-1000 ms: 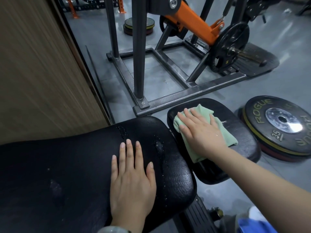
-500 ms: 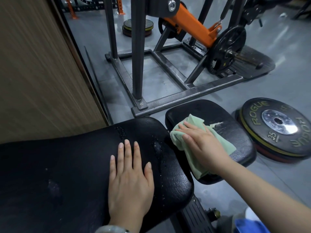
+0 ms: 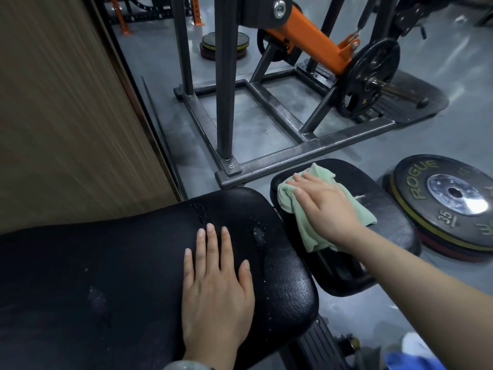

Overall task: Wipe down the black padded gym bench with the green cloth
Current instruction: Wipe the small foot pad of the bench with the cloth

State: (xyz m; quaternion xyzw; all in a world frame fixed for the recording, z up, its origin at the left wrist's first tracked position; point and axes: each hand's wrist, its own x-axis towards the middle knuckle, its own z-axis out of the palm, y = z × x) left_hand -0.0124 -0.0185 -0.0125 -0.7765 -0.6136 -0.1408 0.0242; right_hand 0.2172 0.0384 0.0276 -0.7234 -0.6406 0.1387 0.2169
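Observation:
The black padded bench has two pads: a long back pad (image 3: pixel 106 263) across the lower left and a smaller seat pad (image 3: pixel 389 209) to its right. My left hand (image 3: pixel 216 284) lies flat on the back pad, fingers straight, beside wet droplets near the pad's end. My right hand (image 3: pixel 325 206) presses the green cloth (image 3: pixel 312 236) flat onto the left part of the seat pad. The cloth is bunched under my palm, and one corner hangs into the gap between the pads. A whitish scuff shows on the seat pad just right of the cloth.
A Rogue 35 weight plate (image 3: pixel 448 204) lies on the grey floor right of the seat pad. A steel machine frame (image 3: pixel 293 156) with an orange arm (image 3: pixel 314 38) stands just beyond the bench. A wooden wall panel (image 3: pixel 66 116) runs along the left.
My right hand has slid the cloth from the near left edge of the seat pad back toward its far left part, with the fingers flattened. My left hand has stayed put.

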